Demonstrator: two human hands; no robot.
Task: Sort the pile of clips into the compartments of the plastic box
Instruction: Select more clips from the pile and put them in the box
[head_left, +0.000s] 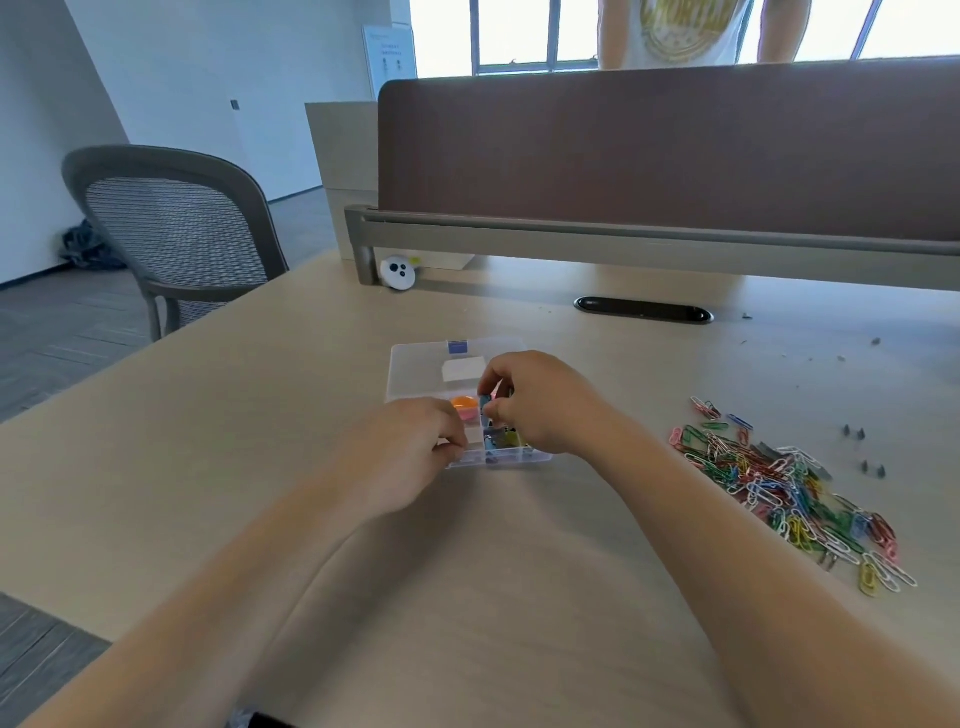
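A clear plastic box (415, 371) with its lid open lies at the table's middle. Its compartments hold orange and pink pieces (464, 404) and several coloured clips. My left hand (410, 452) has its fingers curled against the box's near left edge. Over the box's right half, my right hand (540, 402) pinches a small blue clip (485, 402) between thumb and fingers. A pile of coloured paper clips (784, 483) lies spread on the table to the right, apart from both hands.
A brown desk divider (675, 150) closes the far side, with a cable slot (643, 310) in front of it. A white round gadget (398, 272) sits at the divider's left end. A grey chair (176, 234) stands left. A person stands behind the divider.
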